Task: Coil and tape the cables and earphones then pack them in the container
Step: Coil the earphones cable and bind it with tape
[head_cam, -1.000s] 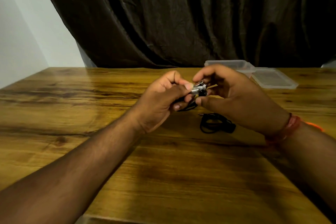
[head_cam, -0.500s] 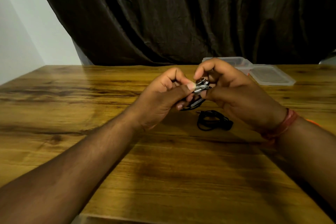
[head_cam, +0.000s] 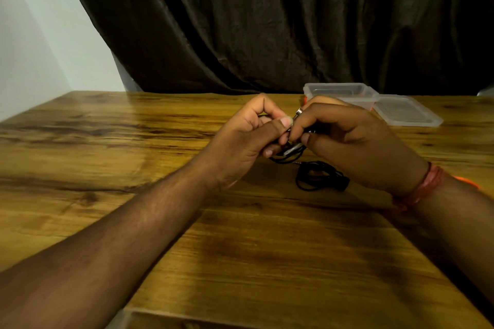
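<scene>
Earphones [head_cam: 290,151] pinched between left hand [head_cam: 240,139] and right hand [head_cam: 355,147] (both curled), above table [head_cam: 240,248]

Table [head_cam: 254,254]: wooden top with brown grain and dark knot streaks, lying under both hands and running out to either side of them and toward the camera; its near edge shows at the bottom of the view.
Curtain [head_cam: 267,21]: dark brown fabric in heavy folds, hanging beyond the hands along the table's far edge.
Wall [head_cam: 40,43]: pale and plain, up and to the left of the left hand, meeting the curtain's slanted edge.
Wrist band [head_cam: 425,187]: reddish threads wound round the right wrist, just behind the right hand.
Orange item [head_cam: 466,181]: a thin bright strip, showing just beyond the wrist band; kind cannot be told.
</scene>
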